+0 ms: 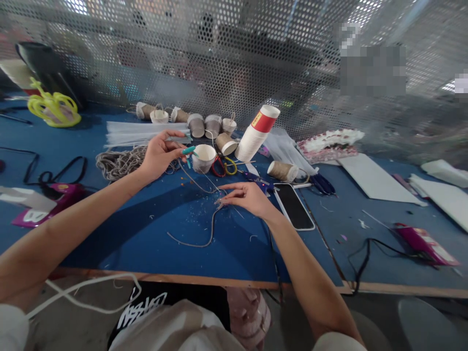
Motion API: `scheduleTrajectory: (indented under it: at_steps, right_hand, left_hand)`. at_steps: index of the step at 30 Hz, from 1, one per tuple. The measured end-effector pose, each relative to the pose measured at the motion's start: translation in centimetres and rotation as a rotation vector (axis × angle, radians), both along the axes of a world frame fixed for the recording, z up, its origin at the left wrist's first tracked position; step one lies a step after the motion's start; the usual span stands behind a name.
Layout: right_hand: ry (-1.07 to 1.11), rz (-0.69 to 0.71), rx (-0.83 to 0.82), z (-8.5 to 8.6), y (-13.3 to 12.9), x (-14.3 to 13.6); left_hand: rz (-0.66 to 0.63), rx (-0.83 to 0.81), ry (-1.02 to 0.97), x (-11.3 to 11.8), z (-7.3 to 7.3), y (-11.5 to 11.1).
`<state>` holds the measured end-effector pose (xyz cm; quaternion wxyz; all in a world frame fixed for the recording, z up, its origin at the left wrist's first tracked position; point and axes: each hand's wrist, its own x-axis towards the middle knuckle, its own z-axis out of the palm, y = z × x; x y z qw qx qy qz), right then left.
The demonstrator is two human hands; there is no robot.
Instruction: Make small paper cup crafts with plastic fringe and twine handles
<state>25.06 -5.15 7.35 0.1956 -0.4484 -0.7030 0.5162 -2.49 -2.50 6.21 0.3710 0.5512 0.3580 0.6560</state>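
Note:
My left hand (164, 152) is closed on a small teal tool (188, 150), whose exact kind I cannot make out. My right hand (245, 198) is pinched low over the table on a thin grey cord (213, 225). One end of that cord curls loosely over the blue surface, and another stretch runs up towards my left hand. Between and just beyond the hands stands a white paper cup (204, 157) with grey wrapping round its lower part. Beside my left wrist lies a bundle of grey cord (119, 163).
Scissors (230, 165), a leaning stack of paper cups (254, 139) and cord-wrapped cups (196, 125) stand behind the hands. A phone (294, 207) and a blue glue gun (259, 180) lie right. Purple packages (426, 243) with black cables lie at the sides. A perforated metal screen (219, 63) borders the back.

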Motion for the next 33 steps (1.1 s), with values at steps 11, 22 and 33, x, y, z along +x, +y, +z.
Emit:
scheduleTrajectory:
  at_steps: [11, 22, 33]
  right_hand:
    - [-0.051, -0.206, 0.252, -0.3, -0.8, -0.5]
    - [0.024, -0.080, 0.216, -0.8, -0.6, -0.6]
    - [-0.060, -0.111, 0.185, -0.3, -1.0, -0.8]
  left_hand:
    - [-0.001, -0.048, 0.000, 0.4, 0.1, -0.3]
    - [0.015, -0.047, -0.002, 0.2, -0.1, -0.2]
    - [0.004, -0.034, 0.017, 0.5, 0.1, -0.4]
